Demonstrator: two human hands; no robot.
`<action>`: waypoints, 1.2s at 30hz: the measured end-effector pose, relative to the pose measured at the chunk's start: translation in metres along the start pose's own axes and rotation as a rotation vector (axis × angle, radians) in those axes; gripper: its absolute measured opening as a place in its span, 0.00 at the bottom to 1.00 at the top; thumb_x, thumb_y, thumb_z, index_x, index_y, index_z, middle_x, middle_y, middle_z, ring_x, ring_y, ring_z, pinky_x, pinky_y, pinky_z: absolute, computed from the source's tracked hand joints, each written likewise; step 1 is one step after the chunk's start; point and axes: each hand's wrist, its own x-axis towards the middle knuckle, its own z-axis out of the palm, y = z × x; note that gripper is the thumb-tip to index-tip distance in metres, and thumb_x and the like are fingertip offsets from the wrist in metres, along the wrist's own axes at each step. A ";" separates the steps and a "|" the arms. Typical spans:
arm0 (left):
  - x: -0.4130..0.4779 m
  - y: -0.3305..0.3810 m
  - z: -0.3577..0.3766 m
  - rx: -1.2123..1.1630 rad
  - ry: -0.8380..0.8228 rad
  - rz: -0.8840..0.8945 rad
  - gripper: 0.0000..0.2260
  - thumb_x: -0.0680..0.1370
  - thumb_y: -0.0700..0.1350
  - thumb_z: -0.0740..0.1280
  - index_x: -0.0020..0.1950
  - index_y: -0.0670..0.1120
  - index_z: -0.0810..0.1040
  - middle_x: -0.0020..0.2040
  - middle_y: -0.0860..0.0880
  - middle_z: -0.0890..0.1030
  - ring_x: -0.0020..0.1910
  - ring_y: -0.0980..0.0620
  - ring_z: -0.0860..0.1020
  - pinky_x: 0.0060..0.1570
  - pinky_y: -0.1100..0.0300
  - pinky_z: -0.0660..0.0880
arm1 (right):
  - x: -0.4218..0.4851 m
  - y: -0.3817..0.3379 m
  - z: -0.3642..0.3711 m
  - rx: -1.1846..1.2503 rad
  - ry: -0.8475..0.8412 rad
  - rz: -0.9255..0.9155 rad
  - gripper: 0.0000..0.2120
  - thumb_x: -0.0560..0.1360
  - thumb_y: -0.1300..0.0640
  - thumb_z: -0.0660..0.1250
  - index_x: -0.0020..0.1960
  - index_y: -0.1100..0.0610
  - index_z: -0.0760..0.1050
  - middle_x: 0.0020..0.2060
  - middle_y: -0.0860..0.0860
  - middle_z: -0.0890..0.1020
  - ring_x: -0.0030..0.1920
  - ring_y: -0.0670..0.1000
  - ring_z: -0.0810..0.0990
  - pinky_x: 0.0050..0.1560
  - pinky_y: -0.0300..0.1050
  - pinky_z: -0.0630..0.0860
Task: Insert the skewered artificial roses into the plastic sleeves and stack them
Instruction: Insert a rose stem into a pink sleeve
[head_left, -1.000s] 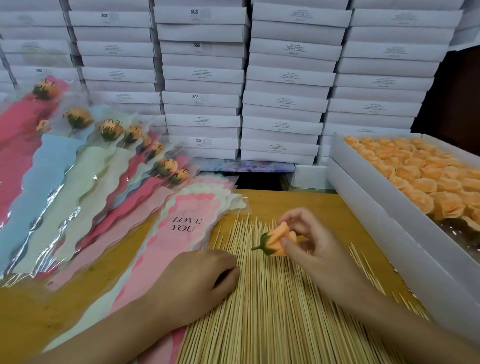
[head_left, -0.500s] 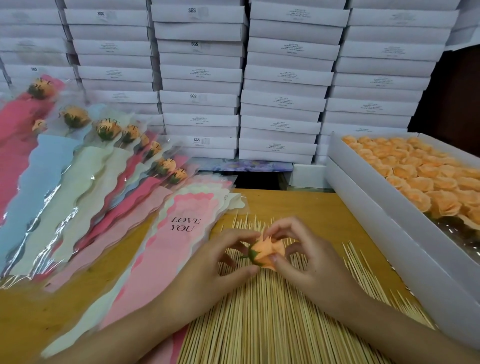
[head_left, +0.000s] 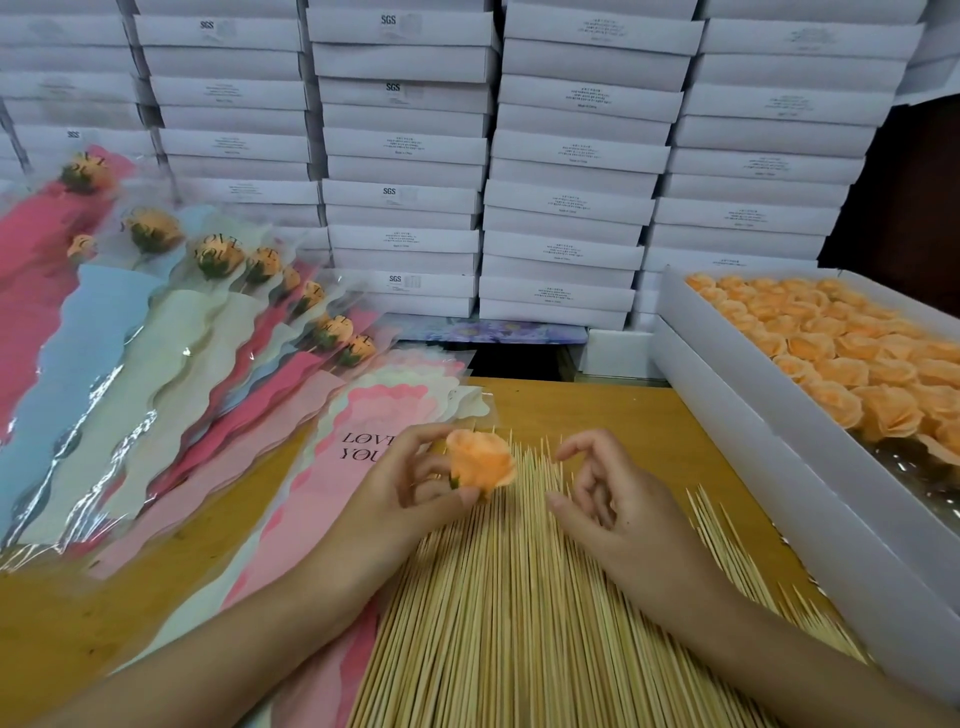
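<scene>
My left hand (head_left: 410, 493) pinches an orange artificial rose head (head_left: 480, 465) by its green base, petals turned right, just above the spread of bamboo skewers (head_left: 519, 613). My right hand (head_left: 608, 499) hovers over the skewers a little to the right, fingers loosely curled and holding nothing. A pile of empty pink "LOVE YOU" plastic sleeves (head_left: 332, 483) lies under my left wrist. Several sleeved roses (head_left: 218, 257) lie fanned in an overlapping stack at the left.
A long white box (head_left: 779, 467) full of orange rose heads (head_left: 852, 353) lines the right side. Stacked white cartons (head_left: 566, 171) wall off the back. The wooden table (head_left: 597, 410) shows beyond the skewer tips.
The rose head passed from my right hand to my left hand. My right hand let go and drew back to the right; my left hand rose off the sleeves.
</scene>
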 end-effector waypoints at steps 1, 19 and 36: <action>0.000 0.000 -0.001 -0.043 0.001 -0.019 0.23 0.70 0.42 0.72 0.64 0.49 0.74 0.55 0.41 0.82 0.51 0.47 0.81 0.55 0.56 0.75 | 0.000 0.002 0.001 -0.040 -0.044 0.020 0.11 0.76 0.48 0.66 0.55 0.40 0.67 0.33 0.43 0.73 0.32 0.44 0.72 0.34 0.39 0.69; 0.003 -0.001 -0.002 -0.267 0.026 -0.077 0.14 0.72 0.45 0.69 0.57 0.44 0.78 0.49 0.44 0.83 0.44 0.51 0.82 0.43 0.62 0.79 | -0.002 -0.002 0.000 -0.253 -0.211 0.108 0.14 0.77 0.56 0.63 0.56 0.39 0.65 0.27 0.47 0.72 0.29 0.44 0.71 0.35 0.32 0.65; 0.002 0.001 -0.001 -0.241 0.024 -0.084 0.15 0.72 0.46 0.69 0.57 0.44 0.79 0.51 0.42 0.83 0.45 0.50 0.82 0.43 0.63 0.79 | 0.007 -0.012 -0.007 0.308 0.007 0.334 0.26 0.73 0.56 0.72 0.65 0.39 0.65 0.42 0.42 0.83 0.30 0.43 0.76 0.34 0.40 0.77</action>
